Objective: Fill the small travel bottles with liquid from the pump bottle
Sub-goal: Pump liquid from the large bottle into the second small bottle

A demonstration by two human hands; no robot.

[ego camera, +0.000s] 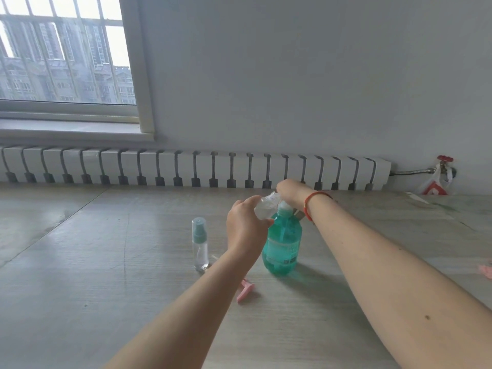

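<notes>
- The left hand (pixel 246 230) is gripping a small clear bottle (pixel 266 207), tilting it against the top of the green pump bottle (pixel 282 243).
- The right hand (pixel 291 191) is resting on the pump head, fingers curled over it; the grip itself is hidden.
- The pump bottle is standing upright on the wooden floor (pixel 106 288).
- A capped spray bottle (pixel 200 243) is standing just to its left.
- A pink piece (pixel 245 291) is lying nearer.
</notes>
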